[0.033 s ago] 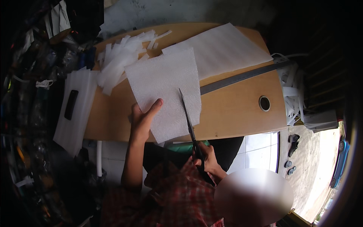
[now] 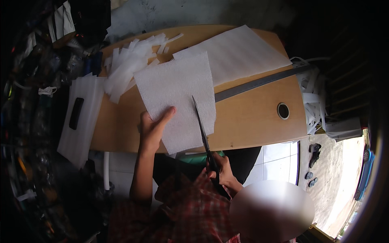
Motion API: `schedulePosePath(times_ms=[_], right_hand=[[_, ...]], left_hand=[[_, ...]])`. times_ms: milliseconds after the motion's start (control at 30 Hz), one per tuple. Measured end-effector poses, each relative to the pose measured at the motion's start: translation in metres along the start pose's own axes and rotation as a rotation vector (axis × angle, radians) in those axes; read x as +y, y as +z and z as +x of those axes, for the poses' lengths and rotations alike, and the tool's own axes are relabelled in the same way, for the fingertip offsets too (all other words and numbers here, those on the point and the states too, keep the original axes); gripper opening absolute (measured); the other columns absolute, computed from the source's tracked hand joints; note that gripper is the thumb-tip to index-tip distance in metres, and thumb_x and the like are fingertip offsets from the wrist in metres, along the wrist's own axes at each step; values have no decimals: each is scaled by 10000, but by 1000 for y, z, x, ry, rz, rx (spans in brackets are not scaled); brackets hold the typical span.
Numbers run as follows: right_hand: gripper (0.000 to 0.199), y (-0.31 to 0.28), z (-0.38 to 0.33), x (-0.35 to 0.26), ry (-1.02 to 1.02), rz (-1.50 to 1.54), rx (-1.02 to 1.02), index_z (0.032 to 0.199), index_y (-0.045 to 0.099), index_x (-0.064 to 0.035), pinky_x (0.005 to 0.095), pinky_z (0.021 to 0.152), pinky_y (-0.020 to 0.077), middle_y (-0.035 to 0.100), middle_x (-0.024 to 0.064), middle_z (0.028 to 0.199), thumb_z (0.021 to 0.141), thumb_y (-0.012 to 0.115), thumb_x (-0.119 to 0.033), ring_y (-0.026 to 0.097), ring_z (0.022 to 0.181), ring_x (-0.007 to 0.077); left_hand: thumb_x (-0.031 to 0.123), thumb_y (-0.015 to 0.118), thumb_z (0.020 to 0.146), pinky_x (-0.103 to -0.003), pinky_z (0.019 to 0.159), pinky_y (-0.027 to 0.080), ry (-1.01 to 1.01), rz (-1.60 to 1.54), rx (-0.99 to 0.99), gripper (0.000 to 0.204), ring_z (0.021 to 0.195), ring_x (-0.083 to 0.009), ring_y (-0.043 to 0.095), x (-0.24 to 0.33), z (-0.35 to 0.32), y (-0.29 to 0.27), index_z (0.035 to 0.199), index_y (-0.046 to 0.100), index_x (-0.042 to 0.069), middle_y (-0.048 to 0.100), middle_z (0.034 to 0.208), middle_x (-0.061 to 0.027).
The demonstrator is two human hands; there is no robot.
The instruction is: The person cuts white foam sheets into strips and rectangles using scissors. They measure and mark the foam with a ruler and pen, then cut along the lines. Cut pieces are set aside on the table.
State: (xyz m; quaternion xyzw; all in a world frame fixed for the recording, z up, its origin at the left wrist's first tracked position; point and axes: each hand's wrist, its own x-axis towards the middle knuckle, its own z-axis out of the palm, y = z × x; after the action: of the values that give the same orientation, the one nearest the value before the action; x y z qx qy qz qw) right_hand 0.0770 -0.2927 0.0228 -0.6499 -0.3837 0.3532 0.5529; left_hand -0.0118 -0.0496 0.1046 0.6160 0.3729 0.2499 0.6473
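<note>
**Foam sheet under the scissors at the near edge of the bench**

My left hand lay on the white foam sheet, thumb spread across its top face and the fingers tucked at its left edge, pinning it near the bottom corner. My right hand was closed around the handles of the scissors, whose blades stood open and pointed away from me, their tips over the sheet's lower right part.

The sheet rested on the wooden bench, its near corner overhanging the front edge toward me. It overlapped a second, larger foam sheet lying further back. A grey straight ruler ran slantwise from under the sheets toward the right. A heap of cut white strips sat at the far left of the bench, touching the sheet's upper left corner.

Judgement: the sheet looked thin, very light and soft, liable to buckle or slide under the blades and to tear if tugged. The best hold appeared to be flat pressure close beside the cutting line, not a pinch at a free corner.
</note>
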Motion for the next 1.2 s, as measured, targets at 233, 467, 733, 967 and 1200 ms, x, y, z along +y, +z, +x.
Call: schedulePosePath(times_ms=[233,467,733,967,1200], right_hand=[[872,6,2,-1,16,31,43,813,544,-18,247,472,398,528,6,587,648,560,-874,538,509,92],[652,1,11,4,-83,90,35,810,546,-36,307,480,375,489,69,594,690,773,-635,453,498,150],[654,11,9,7,-51,104,82,830,569,-37,294,482,386,515,55,610,692,768,-645,477,509,130],[641,8,13,4,-61,85,83,832,574,-40,280,487,382,533,48,625,685,787,-627,478,517,116],[641,4,16,5,-76,118,83,828,573,-40,284,490,369,524,38,629,680,795,-623,455,537,101]], left_hand=[[138,754,849,-270,769,478,232,63,17,226,823,-104,596,-2,-3,7,968,677,-37,670,911,-47],[123,750,844,-270,754,483,243,41,13,208,806,-102,597,-3,1,6,963,681,-33,666,903,-43],[99,748,845,-260,626,510,279,-53,-1,175,700,-100,627,-5,1,8,937,684,-35,681,838,-49],[82,739,847,-268,616,518,268,-49,-39,160,695,-109,634,-6,-3,8,936,676,-35,681,829,-62],[81,744,842,-274,619,519,262,-31,-112,166,696,-114,635,-2,-2,4,929,668,-37,679,828,-61]])
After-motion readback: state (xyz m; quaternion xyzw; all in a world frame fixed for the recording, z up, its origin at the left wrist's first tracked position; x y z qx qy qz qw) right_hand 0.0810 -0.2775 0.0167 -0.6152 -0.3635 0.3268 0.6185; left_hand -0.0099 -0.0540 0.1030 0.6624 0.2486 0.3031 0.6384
